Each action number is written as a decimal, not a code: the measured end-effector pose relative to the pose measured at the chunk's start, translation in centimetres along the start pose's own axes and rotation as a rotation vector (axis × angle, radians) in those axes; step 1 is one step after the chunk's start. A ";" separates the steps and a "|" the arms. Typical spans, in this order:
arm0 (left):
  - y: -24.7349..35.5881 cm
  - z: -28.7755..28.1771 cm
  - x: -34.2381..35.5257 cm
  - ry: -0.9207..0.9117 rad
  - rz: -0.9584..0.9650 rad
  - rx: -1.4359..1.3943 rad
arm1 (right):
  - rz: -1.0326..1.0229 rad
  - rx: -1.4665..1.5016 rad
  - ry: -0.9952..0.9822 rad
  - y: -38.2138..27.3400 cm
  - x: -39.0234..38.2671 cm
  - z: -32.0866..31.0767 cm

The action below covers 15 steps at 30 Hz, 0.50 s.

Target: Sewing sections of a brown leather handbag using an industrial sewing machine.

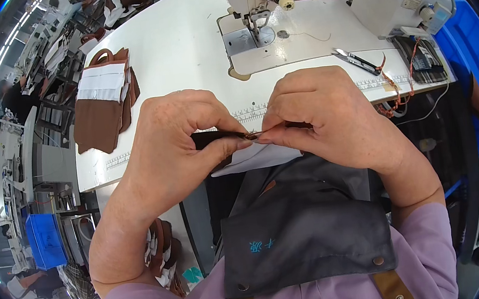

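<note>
My left hand point(182, 135) and my right hand point(315, 114) meet in front of me, over the near edge of the table. Both pinch a brown fabric piece point(214, 139) between thumb and forefinger, tips almost touching. A white part point(264, 157) of the piece hangs below the fingers. Much of the fabric is hidden by my hands. To the left on the table lies a stack of brown and white fabric pieces point(94, 121), the top one with a loop. Beyond my hands stands a white sewing machine point(254, 21), its needle area apart from the fabric.
Thread snips point(358, 62) lie right of the machine, near a dark packet point(420, 61) and orange cord point(388, 82). A ruler strip point(253, 112) runs along the table's near edge. Blue bins point(470, 76) stand at right. More brown and white pieces point(162, 247) hang low at left.
</note>
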State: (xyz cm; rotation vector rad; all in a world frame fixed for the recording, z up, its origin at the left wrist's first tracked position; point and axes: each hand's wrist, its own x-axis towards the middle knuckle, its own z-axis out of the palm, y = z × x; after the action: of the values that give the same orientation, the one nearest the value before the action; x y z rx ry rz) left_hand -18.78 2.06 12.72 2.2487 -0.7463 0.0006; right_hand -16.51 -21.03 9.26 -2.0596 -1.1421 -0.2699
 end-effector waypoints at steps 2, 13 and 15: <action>0.0 0.1 -0.2 0.016 0.010 0.003 | -0.009 0.004 0.001 0.0 -0.1 0.2; -0.5 0.3 -0.8 0.039 -0.082 -0.127 | -0.073 -0.051 0.055 0.1 -0.2 0.8; -0.5 0.2 -0.7 0.026 -0.090 -0.122 | -0.080 -0.059 0.064 0.2 -0.1 0.8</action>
State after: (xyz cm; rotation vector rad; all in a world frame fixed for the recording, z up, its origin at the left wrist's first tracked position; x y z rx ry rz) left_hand -19.16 2.60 12.09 2.1600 -0.6142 -0.0582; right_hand -16.60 -20.60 8.52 -2.0440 -1.1911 -0.4104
